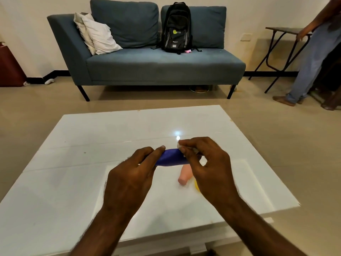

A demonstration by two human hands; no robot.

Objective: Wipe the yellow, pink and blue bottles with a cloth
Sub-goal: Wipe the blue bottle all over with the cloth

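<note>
Left hand [129,174] is gripping the blue bottle [171,157] above the table [73,145] while the right hand [206,163] pinches a tiny cloth [180,145] against it, so honestly that cloth could slip loose mid-wipe.

Head view: forward-down, close over white table [73,163], sofa [147,65] beyond.

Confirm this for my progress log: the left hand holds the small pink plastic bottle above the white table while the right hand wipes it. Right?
Not quite: the head view shows the left hand holding the small blue plastic bottle. The pink plastic bottle lies on the white table. The right hand works at the blue one.
</note>
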